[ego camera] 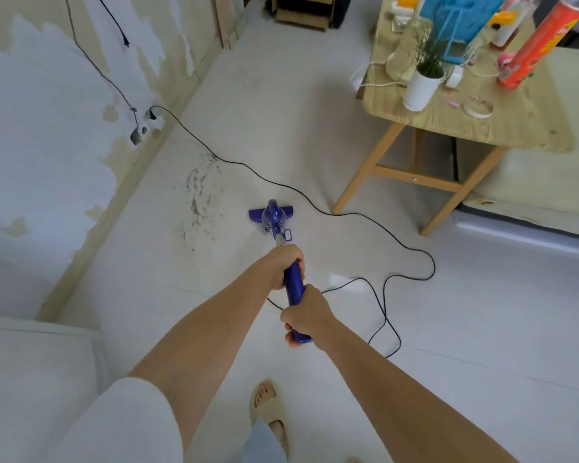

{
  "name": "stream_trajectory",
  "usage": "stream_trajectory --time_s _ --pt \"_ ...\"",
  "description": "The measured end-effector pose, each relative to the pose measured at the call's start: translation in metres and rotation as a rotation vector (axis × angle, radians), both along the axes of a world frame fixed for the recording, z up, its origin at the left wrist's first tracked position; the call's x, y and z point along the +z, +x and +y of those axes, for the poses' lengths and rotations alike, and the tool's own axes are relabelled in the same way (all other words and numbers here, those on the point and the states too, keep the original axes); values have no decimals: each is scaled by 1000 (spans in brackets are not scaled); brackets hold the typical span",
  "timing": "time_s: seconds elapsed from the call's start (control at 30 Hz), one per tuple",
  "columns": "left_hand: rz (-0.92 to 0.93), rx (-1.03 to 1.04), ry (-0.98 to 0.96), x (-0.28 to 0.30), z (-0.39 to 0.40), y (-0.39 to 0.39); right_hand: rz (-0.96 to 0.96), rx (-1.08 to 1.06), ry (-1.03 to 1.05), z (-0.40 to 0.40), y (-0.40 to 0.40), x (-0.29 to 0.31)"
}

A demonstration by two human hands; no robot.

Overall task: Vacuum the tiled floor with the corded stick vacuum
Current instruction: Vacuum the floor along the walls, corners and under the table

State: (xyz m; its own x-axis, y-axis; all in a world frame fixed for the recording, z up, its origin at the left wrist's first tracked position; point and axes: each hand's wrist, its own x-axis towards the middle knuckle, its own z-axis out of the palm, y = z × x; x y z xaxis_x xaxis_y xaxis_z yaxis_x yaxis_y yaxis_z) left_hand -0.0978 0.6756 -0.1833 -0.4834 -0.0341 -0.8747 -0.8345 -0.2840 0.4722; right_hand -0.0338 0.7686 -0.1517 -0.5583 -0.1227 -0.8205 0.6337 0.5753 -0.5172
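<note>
A blue corded stick vacuum (274, 218) stands on the white tiled floor (482, 329), its flat nozzle resting in the middle of the room. My left hand (286, 265) grips the upper part of the blue handle. Just below it, my right hand (306, 314) grips the handle's end. A patch of brownish dirt (199, 202) lies on the tiles left of the nozzle. The black cord (411, 250) runs from a wall socket (151, 113) across the floor and loops to the right of my hands.
A wooden table (448, 115) with a potted plant, a red tube and other items stands at the upper right. The peeling wall (47, 128) runs along the left. A white cushion (30, 379) sits at the lower left. My sandalled foot (268, 409) is below.
</note>
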Motion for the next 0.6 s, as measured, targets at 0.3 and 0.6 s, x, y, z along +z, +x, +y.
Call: stream_trajectory --time_s 0.3,0.6 --pt "24 23 3 -16 -38 -44 14 -56 32 -42 -43 -28" --pt "-12 -17 -32 -15 -24 -17 -31 -61 -21 -29 -9 -9"
